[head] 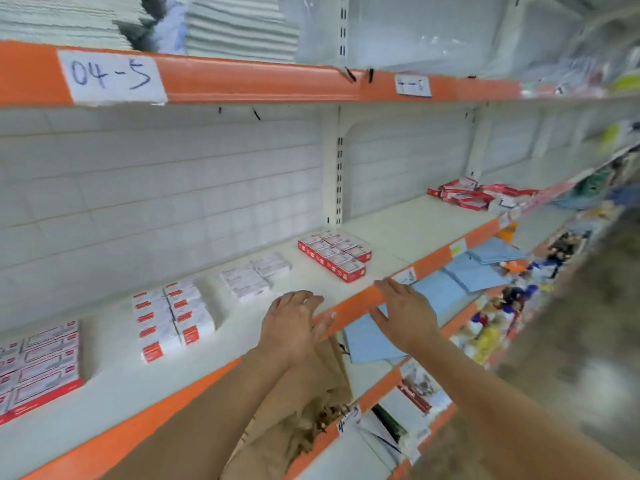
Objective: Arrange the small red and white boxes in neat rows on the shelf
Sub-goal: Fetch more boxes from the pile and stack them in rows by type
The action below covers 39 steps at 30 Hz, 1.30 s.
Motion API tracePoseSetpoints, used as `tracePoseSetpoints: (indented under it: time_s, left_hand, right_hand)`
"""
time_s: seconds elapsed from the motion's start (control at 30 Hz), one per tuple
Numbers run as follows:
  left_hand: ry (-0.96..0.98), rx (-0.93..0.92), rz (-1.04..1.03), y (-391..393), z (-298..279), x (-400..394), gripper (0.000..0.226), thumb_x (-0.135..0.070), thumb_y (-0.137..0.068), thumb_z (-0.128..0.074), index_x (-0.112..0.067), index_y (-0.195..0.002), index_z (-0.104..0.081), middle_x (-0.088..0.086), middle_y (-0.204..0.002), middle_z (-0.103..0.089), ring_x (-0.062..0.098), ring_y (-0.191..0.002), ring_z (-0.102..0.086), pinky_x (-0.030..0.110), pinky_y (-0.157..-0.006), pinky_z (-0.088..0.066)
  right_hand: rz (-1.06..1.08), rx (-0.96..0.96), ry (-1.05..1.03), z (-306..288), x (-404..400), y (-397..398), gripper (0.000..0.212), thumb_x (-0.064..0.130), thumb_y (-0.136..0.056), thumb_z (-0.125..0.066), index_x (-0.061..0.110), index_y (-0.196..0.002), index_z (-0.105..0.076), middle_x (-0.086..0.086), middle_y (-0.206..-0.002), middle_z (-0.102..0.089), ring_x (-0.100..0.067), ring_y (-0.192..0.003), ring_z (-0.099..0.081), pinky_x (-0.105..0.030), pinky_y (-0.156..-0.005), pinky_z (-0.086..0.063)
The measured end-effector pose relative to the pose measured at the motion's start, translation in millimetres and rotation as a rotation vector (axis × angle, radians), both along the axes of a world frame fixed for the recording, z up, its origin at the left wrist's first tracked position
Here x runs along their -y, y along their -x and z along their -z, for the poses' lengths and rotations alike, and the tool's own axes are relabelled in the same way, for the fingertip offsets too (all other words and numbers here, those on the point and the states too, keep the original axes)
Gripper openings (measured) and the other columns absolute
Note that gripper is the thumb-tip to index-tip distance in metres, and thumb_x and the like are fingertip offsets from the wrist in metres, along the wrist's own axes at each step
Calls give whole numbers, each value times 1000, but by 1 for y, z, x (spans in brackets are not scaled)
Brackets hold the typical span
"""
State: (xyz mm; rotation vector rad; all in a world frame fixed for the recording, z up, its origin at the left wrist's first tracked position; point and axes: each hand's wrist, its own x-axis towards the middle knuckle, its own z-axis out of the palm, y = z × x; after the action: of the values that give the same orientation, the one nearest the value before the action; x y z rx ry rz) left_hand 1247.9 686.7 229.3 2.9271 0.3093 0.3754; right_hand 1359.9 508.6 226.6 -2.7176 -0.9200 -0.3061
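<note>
Four neat blocks of small red-and-white cardboard boxes [334, 254] line the white metal shelf [398, 233], a loose heap [479, 195] at two o'clock remains; the left hand [294, 323] and right hand [405, 311] hover flat-fingered, empty.

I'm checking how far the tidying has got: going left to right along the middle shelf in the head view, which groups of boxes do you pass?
Red-edged block at the left edge → white boxes with red ends → plain white boxes → neat red block → loose red and white pile far right.
</note>
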Motion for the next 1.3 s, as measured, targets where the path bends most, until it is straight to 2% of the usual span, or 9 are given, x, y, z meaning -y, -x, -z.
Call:
tracePoseSetpoints:
  time_s: [0.23, 0.33, 0.47, 0.67, 0.87, 1.13, 1.3]
  left_hand:
    - [0, -22, 175, -91, 6, 104, 51, -54, -97, -30, -27, -139, -41, -5, -143, -41, 16, -132, -34, 32, -110, -23]
    - [-11, -21, 226, -130, 6, 137, 52, -55, -96, -30, -26, -139, -41, -4, -145, -38, 17, -133, -31, 32, -111, -21]
    - [10, -22, 294, -185, 7, 167, 51, -55, -96, -30, -28, -139, -41, -5, -146, -38, 16, -134, -30, 31, -111, -18]
    - [4, 12, 373, -285, 9, 194, 53, -57, -96, -29, -30, -140, -39, -6, -147, -36, 15, -135, -30, 31, -111, -19]
    - [-8, 61, 435, -388, 0, 198, 47, -53, -96, -32, -28, -133, -48, -5, -139, -46, 16, -128, -39, 30, -107, -27]
    - [11, 8, 465, -501, 9, 215, 44, -50, -96, -37, -28, -132, -48, -5, -136, -47, 17, -123, -42, 31, -102, -30]
    - [29, 19, 421, -566, 12, 233, 44, -46, -96, -40, -29, -135, -46, -6, -138, -45, 16, -126, -40, 31, -103, -30]
  right_hand:
    - [90, 25, 29, -2, 94, -58, 50, 40, -97, -42, 17, -141, -36, -2, -144, -42, -23, -127, -44, -35, -103, -37]
    - [137, 16, 51, -1, 125, -86, 53, 42, -98, -40, 19, -144, -32, 0, -148, -38, -22, -129, -43, -34, -103, -37]
    - [211, -23, 31, 2, 155, -129, 53, 44, -97, -40, 20, -144, -33, 2, -145, -41, -21, -123, -48, -33, -96, -40]
    - [289, -33, 18, 2, 181, -206, 50, 42, -98, -41, 20, -143, -34, 0, -144, -42, -22, -119, -50, -35, -93, -43]
    - [354, -51, -8, -10, 198, -293, 49, 38, -98, -42, 20, -143, -35, -1, -144, -42, -22, -126, -46, -36, -95, -44]
    - [419, -79, -15, -6, 230, -394, 45, 35, -98, -43, 19, -140, -38, -3, -133, -51, -24, -116, -51, -34, -83, -45]
    - [374, -64, -41, -9, 248, -469, 47, 33, -98, -44, 18, -142, -37, -5, -135, -50, -25, -118, -50, -36, -87, -47]
